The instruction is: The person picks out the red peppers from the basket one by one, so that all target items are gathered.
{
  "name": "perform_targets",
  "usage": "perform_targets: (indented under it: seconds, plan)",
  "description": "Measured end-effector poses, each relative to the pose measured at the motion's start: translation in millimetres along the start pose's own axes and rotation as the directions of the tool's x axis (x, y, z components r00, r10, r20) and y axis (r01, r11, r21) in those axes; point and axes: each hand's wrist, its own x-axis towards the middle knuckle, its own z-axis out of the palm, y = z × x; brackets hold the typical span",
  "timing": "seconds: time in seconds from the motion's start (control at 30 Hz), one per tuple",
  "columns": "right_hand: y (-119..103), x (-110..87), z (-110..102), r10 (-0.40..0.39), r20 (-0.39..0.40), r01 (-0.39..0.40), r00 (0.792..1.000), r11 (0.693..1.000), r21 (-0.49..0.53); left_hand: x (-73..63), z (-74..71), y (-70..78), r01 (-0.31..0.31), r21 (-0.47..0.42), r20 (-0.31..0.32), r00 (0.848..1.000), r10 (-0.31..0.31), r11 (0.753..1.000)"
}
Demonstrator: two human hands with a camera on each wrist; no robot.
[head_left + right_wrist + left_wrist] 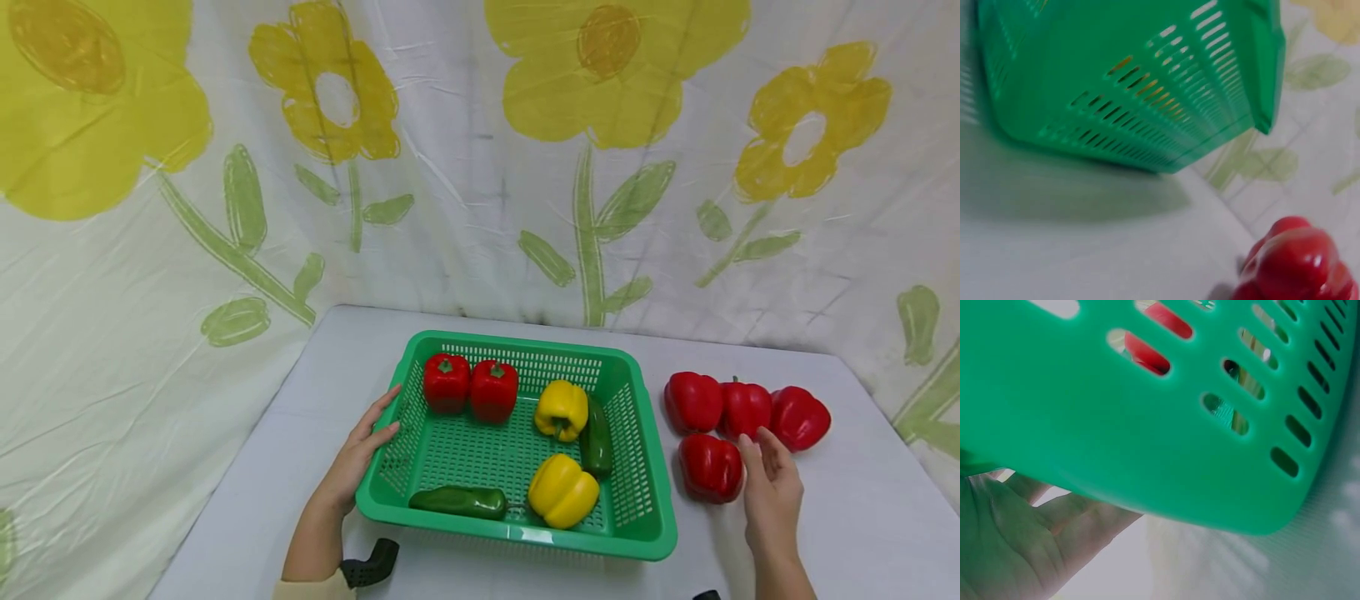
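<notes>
My left hand (356, 467) rests against the left rim of a green plastic basket (652, 467), its fingers fairly straight over the edge. In the left wrist view the palm (1010, 544) lies beside the basket's outer wall (1116, 444). Over on the right, my right hand (774, 492) has its fingers loosely bent. It is just right of a near red bell pepper (708, 468), and its fingertips overlap the middle pepper (745, 408) of a row behind. Red peppers (1297, 262) also show low in the right wrist view, where the hand is out of sight.
Inside the basket are two red bell peppers (493, 392), two yellow bell peppers (564, 492) and two long green peppers (459, 502). More red peppers (799, 418) lie on the white table (300, 417). Behind it hangs a flower-printed cloth (450, 167).
</notes>
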Motion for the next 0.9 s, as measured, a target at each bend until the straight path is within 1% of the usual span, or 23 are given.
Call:
perform_targets:
  seconds: [0.13,0.2,0.27,0.33,0.47,0.57,0.67,0.77,0.9]
  plan:
    - [-13,-7.7,0,-0.066,0.016,0.066,0.998,0.998,-0.021,0.1,-0.4,-0.3,-0.001,0.001,0.002,1.000,0.001,1.000]
    - [-18,-10.8,1,-0.105,0.045,0.108,0.993,0.993,-0.053,0.0,-0.4,-0.5,0.000,-0.002,0.005,1.000,0.000,1.000]
    - [-23,-13.2,3,-0.151,0.087,0.159,0.985,0.983,-0.087,-0.1,-0.3,-0.6,0.000,-0.003,0.006,1.000,0.000,1.000]
    - [-28,-15.2,4,-0.208,0.136,0.225,0.969,0.966,-0.126,-0.3,-0.2,-0.6,0.000,-0.003,0.004,1.000,0.000,1.000]
    - [-38,-16.3,4,-0.311,0.237,0.354,0.920,0.920,-0.167,-0.5,-0.3,-0.6,-0.003,0.000,-0.003,1.000,0.003,1.000]
    - [-43,-15.9,5,-0.364,0.307,0.430,0.879,0.884,-0.183,-0.6,-0.3,-0.6,-0.004,0.003,-0.005,1.000,0.004,1.000]
    - [-50,-15.9,7,-0.394,0.374,0.483,0.840,0.856,-0.183,-0.7,-0.3,-0.5,-0.002,0.008,-0.007,1.000,0.002,1.000]
    - [-58,-18.0,10,-0.404,0.433,0.517,0.806,0.837,-0.181,-0.7,-0.2,-0.2,-0.002,0.009,-0.007,1.000,0.002,1.000]
    - [-66,-21.5,15,-0.439,0.493,0.581,0.751,0.794,-0.178,-0.8,0.1,0.6,-0.007,0.004,-0.004,1.000,0.007,1.000]
